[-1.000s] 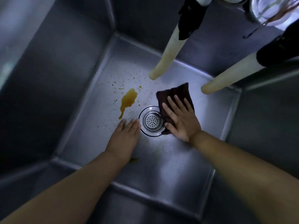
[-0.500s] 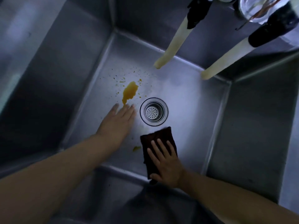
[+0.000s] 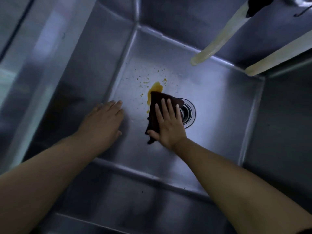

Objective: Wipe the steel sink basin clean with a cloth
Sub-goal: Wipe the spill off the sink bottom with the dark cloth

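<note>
steel sink basin floor: right hand flat, fingers spread, pressing cloth; left hand open, palm down.

Sink basin: grey brushed steel with a bluish-white sheen on the floor; walls darker grey. Cloth: dark brown, near black, plain. Spill: amber-yellow, with small yellow-green and dark specks scattered on the floor around it. Drain strainer: bright silver rim, dark centre. Two hoses: pale cream-yellow; one carries a black wrapping at its upper end.
</note>
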{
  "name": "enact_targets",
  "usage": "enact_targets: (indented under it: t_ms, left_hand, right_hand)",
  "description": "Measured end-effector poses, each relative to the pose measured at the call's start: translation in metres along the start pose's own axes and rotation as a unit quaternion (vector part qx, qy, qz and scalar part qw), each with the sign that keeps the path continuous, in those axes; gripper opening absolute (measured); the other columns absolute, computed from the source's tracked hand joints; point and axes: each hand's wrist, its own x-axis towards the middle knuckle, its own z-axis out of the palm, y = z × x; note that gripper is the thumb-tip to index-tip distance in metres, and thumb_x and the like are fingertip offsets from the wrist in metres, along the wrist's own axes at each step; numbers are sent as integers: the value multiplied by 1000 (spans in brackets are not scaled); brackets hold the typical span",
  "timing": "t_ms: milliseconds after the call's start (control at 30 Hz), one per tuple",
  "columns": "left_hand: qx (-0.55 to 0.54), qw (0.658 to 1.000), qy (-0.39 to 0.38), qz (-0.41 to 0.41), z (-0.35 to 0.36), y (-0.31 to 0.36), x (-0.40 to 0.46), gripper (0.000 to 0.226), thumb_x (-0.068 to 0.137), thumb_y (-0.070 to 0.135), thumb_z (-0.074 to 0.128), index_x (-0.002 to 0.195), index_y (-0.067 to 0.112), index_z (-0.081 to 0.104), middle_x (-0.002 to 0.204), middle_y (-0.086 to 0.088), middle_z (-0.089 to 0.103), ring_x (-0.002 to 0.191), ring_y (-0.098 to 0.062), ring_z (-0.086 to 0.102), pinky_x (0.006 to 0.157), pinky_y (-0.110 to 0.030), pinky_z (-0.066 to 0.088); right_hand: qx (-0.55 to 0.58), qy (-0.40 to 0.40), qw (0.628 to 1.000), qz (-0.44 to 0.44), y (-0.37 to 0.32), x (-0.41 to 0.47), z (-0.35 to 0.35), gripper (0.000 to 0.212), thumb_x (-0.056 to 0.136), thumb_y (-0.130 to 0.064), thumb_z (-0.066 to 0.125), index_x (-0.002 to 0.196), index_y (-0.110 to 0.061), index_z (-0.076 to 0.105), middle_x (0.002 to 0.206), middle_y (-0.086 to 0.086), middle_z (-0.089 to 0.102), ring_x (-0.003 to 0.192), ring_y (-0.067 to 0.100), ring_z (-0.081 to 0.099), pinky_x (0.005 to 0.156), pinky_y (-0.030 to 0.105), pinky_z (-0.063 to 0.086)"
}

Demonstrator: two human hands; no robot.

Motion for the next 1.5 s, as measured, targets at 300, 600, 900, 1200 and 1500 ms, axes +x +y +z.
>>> enact_targets:
  t_ms: [300,600,900,1200,1500]
  left_hand:
    - [-44,998,2,-54,-7,-5,11,50,87,36,55,131,15,44,151,-4,30,132,-22,34,102,-38,31]
    - [-80,993,16,-82,-10,-4,14,44,90,34,53,130,16,45,152,-3,28,132,-25,32,100,-38,33]
    - [-85,991,17,-102,-6,-10,17,46,89,36,52,131,19,44,152,-2,28,131,-24,34,98,-39,35]
    - [-55,997,-9,50,-12,27,26,63,91,21,49,146,9,22,156,-11,18,138,-25,25,109,-39,25]
    - [-89,994,62,-30,9,90,157,85,93,57,30,148,4,-9,158,-12,-12,144,-26,-15,117,-43,-8]
  right_hand:
    - [-14,10,986,-168,-10,-81,24,79,88,-58,41,148,-10,27,154,19,21,143,41,14,113,57,19]
    - [-16,30,975,-218,-33,-23,20,66,91,-49,40,150,-23,23,157,11,20,145,34,10,117,52,8]
    - [-23,30,999,-26,-9,70,-18,63,97,-49,24,152,-21,8,160,10,6,147,30,-3,118,47,-4]
    - [118,117,984,69,31,-28,-32,55,91,-29,42,135,3,47,143,24,41,135,41,36,113,58,23]
    - [120,107,979,123,58,-70,10,55,90,-25,38,132,8,48,141,28,42,133,41,39,113,49,20]
